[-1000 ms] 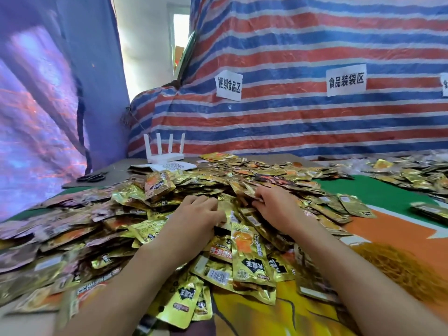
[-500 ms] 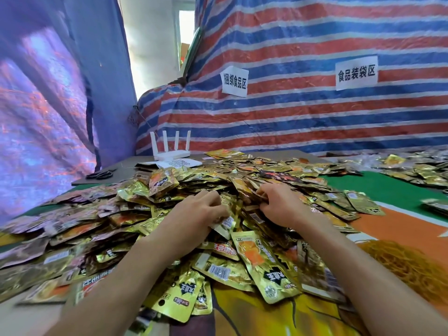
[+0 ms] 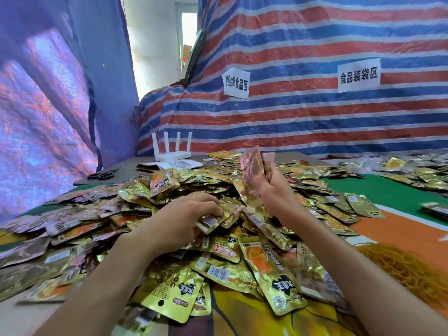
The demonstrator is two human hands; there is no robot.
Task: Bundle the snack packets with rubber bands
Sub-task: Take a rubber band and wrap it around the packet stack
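A big heap of gold foil snack packets (image 3: 174,197) covers the table in front of me. My right hand (image 3: 276,190) is raised above the heap and grips a small upright stack of packets (image 3: 253,175), blurred by motion. My left hand (image 3: 186,217) lies low on the heap, its fingers curled round a packet (image 3: 211,220) at its tips. A mound of tan rubber bands (image 3: 407,265) lies on the table at the right, beside my right forearm.
A white router (image 3: 172,151) with several antennas stands at the back, with black scissors (image 3: 101,175) to its left. More packets (image 3: 417,170) lie at the far right. A striped tarp with two paper signs forms the back wall. The tablecloth (image 3: 397,229) is green and orange.
My right hand has lifted out of the heap with a stack of packets. My left hand stayed on the heap and closed round a packet. The camera tilted up slightly.
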